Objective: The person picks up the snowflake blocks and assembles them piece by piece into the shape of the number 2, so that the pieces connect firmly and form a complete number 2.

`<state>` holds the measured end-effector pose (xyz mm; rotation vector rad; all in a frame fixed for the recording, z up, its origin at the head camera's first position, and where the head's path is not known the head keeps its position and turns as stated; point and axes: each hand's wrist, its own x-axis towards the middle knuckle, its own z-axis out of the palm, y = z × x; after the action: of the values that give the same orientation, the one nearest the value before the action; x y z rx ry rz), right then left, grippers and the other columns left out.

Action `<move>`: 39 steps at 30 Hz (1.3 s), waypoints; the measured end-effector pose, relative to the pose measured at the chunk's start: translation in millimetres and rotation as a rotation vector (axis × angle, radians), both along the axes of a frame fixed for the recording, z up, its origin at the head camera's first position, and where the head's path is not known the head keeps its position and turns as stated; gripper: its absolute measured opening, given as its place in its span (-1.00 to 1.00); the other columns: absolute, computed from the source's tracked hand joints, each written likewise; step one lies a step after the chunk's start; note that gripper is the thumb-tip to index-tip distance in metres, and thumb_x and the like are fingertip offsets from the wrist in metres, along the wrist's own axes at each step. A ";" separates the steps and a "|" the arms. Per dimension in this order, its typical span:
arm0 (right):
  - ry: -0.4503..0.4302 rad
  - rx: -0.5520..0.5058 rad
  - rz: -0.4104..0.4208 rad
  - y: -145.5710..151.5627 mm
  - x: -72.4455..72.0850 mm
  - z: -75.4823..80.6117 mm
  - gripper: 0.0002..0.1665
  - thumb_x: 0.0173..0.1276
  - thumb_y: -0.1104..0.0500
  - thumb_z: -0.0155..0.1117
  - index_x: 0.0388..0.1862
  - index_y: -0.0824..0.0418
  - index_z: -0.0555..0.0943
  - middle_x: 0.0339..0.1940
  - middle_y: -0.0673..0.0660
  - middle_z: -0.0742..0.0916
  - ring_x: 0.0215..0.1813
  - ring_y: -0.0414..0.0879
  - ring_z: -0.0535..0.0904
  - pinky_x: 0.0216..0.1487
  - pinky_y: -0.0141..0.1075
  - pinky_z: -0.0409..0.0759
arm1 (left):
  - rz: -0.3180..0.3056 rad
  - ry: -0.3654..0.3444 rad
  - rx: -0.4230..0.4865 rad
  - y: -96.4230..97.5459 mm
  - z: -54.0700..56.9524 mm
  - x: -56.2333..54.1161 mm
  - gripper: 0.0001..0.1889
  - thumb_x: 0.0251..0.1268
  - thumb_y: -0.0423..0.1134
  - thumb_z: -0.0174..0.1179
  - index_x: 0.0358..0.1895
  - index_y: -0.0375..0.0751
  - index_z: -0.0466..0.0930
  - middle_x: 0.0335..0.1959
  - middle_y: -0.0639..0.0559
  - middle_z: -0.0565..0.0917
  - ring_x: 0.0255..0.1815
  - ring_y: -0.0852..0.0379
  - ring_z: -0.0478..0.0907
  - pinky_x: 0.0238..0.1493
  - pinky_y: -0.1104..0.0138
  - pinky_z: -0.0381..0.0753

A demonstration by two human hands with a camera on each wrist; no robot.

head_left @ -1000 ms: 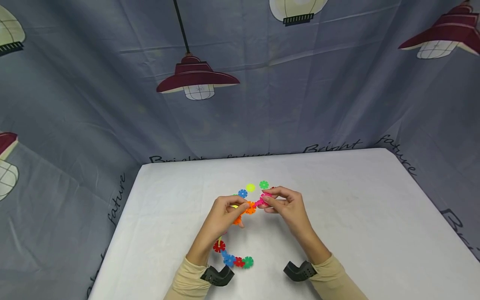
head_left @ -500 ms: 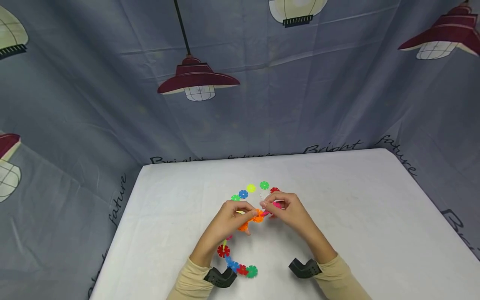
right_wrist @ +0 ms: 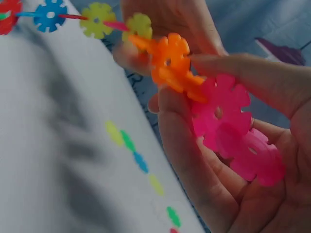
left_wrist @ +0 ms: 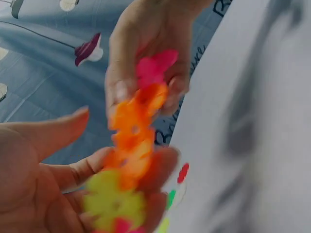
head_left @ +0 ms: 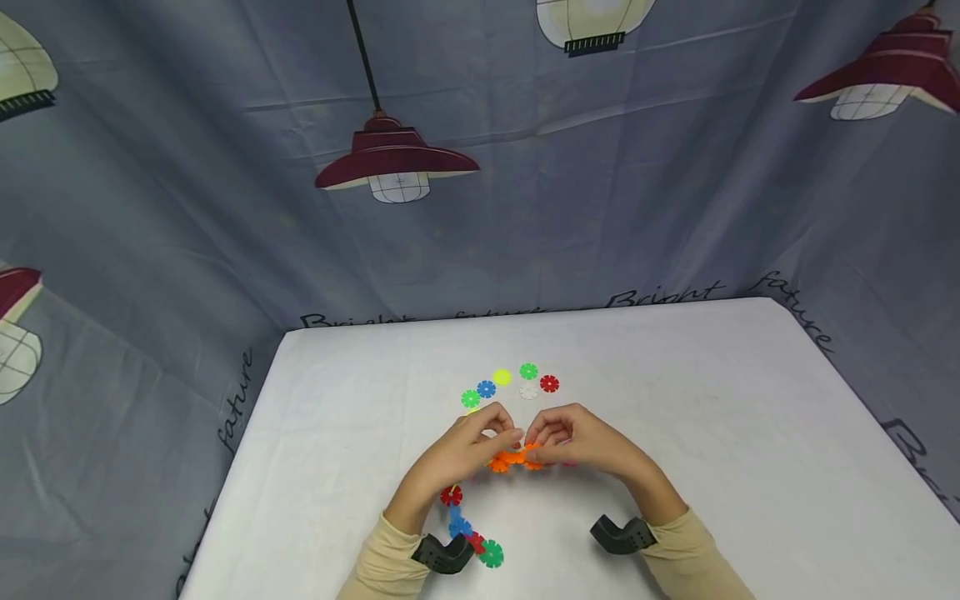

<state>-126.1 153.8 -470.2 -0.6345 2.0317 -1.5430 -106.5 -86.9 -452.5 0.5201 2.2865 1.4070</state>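
Observation:
A chain of interlocking plastic snowflake discs runs between both hands, with orange, yellow and pink pieces joined edge to edge. My right hand pinches an orange disc of the chain between thumb and finger; two pink discs lie against its palm. In the left wrist view my left hand has its thumb raised clear, while the chain's orange and yellow discs lie across its fingers. The chain's other end, with red, blue and green discs, hangs or lies near the left wrist.
Beyond the hands, loose discs lie on the white table: green, red, yellow, blue and a pale one. Dark wrist mounts sit at both sleeves. A grey-blue curtain stands behind the table.
Both hands have come nearer the body and closer together. The right hand has shifted from the pink discs to an orange one; more loose discs show behind.

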 end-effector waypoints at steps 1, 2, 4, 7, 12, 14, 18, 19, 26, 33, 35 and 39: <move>-0.016 0.008 -0.014 2.2 -0.5 -3.6 -0.83 0.32 0.23 0.46 -0.19 0.29 0.71 -0.35 0.13 0.77 -0.41 -0.08 0.66 -0.38 -0.39 0.61 | 0.001 -0.007 -0.012 -1.7 -0.9 -0.6 -0.75 0.51 0.05 0.20 -0.08 -0.04 0.53 -0.10 0.05 0.71 -0.20 0.17 0.71 -0.17 0.28 0.58; -0.027 0.017 -0.030 4.7 -1.0 -7.4 -0.85 0.33 0.23 0.45 -0.19 0.29 0.72 -0.35 0.13 0.78 -0.41 -0.05 0.67 -0.38 -0.38 0.61 | 0.004 -0.012 -0.027 -3.4 -1.9 -1.2 -0.73 0.49 0.05 0.23 -0.04 -0.05 0.52 -0.07 0.04 0.70 -0.21 0.15 0.72 -0.17 0.27 0.60; -0.048 0.020 -0.058 11.3 -2.2 -14.2 -0.85 0.38 0.23 0.40 -0.17 0.31 0.72 -0.35 0.16 0.78 -0.41 0.02 0.69 -0.37 -0.35 0.63 | 0.014 -0.007 -0.087 -6.3 -3.9 -2.4 -0.61 0.39 0.08 0.33 0.07 -0.07 0.51 -0.03 0.01 0.71 -0.16 0.13 0.69 -0.16 0.24 0.60; -0.114 0.017 -0.121 23.0 -2.3 -21.1 -0.80 0.42 0.19 0.37 -0.13 0.33 0.70 -0.35 0.15 0.80 -0.40 0.05 0.71 -0.36 -0.31 0.67 | 0.034 -0.001 -0.188 -9.6 -7.0 -3.7 -0.46 0.25 0.05 0.45 0.19 -0.08 0.51 0.01 -0.02 0.71 -0.04 0.08 0.64 -0.07 0.16 0.62; -0.201 0.004 -0.197 39.7 2.1 -28.6 -0.71 0.41 0.16 0.39 -0.11 0.41 0.64 -0.39 0.02 0.82 -0.37 -0.11 0.71 -0.24 -0.33 0.69 | 0.048 0.020 -0.327 -12.9 -15.3 -6.0 -0.55 0.20 -0.12 0.49 0.12 -0.02 0.56 -0.13 0.04 0.70 -0.05 0.10 0.52 -0.08 0.20 0.55; -0.191 0.014 -0.153 43.3 4.4 -31.7 -0.72 0.40 0.20 0.39 -0.14 0.44 0.64 -0.44 -0.03 0.80 -0.39 -0.20 0.66 -0.23 -0.37 0.64 | 0.047 0.035 -0.347 -14.5 -18.5 -7.4 -0.63 0.20 -0.19 0.48 0.04 -0.04 0.60 -0.22 0.09 0.69 -0.11 0.12 0.48 -0.13 0.24 0.50; -0.152 0.035 -0.009 37.2 9.2 -37.8 -0.77 0.35 0.24 0.41 -0.22 0.44 0.64 -0.51 -0.02 0.78 -0.47 -0.30 0.52 -0.35 -0.45 0.53 | 0.052 0.067 -0.362 -19.7 -20.8 -10.1 -0.76 0.19 -0.31 0.45 -0.09 -0.11 0.66 -0.34 0.11 0.66 -0.20 0.13 0.45 -0.17 0.27 0.44; -0.151 0.039 0.018 32.4 10.9 -39.3 -0.77 0.34 0.24 0.42 -0.23 0.42 0.65 -0.51 0.02 0.79 -0.50 -0.30 0.51 -0.40 -0.47 0.53 | 0.061 0.074 -0.369 -21.0 -20.5 -10.6 -0.78 0.19 -0.32 0.45 -0.11 -0.12 0.67 -0.34 0.10 0.66 -0.21 0.13 0.46 -0.17 0.27 0.44; -0.199 0.036 0.035 -16.2 24.2 -48.3 -0.82 0.35 0.21 0.43 -0.23 0.32 0.65 -0.48 0.28 0.78 -0.53 -0.24 0.63 -0.53 -0.45 0.59 | 0.206 0.173 -0.488 -28.9 -17.7 -13.7 -0.90 0.25 -0.31 0.44 -0.22 -0.08 0.74 -0.27 0.06 0.73 -0.20 0.07 0.53 -0.10 0.15 0.55; -0.261 -0.034 0.026 -52.1 20.5 -52.2 -0.81 0.42 0.24 0.36 -0.13 0.37 0.68 -0.39 0.25 0.82 -0.43 -0.17 0.75 -0.38 -0.37 0.73 | 0.342 0.292 -0.524 -40.9 -20.3 -20.5 -0.92 0.24 -0.40 0.41 -0.28 -0.12 0.79 -0.28 0.01 0.77 -0.21 0.02 0.61 -0.11 0.10 0.64; -0.238 -0.027 0.013 -57.3 14.9 -51.8 -0.80 0.44 0.23 0.34 -0.11 0.38 0.69 -0.38 0.24 0.82 -0.43 -0.16 0.75 -0.37 -0.35 0.74 | 0.373 0.311 -0.505 -44.1 -19.9 -22.3 -0.91 0.26 -0.39 0.40 -0.23 -0.14 0.80 -0.23 -0.01 0.78 -0.15 -0.01 0.62 -0.06 0.08 0.64; -0.141 0.010 -0.077 -67.5 -2.1 -51.9 -0.81 0.44 0.23 0.35 -0.12 0.36 0.71 -0.39 0.19 0.80 -0.46 -0.14 0.74 -0.38 -0.30 0.75 | 0.427 0.315 -0.431 -50.9 -14.5 -23.3 -0.91 0.29 -0.31 0.41 -0.18 -0.12 0.78 -0.16 0.00 0.80 -0.01 -0.07 0.65 0.08 0.02 0.62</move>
<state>-128.2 86.4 -522.1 -0.4358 1.9769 -1.5740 -129.8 -137.8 -467.0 0.1227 2.9830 0.9912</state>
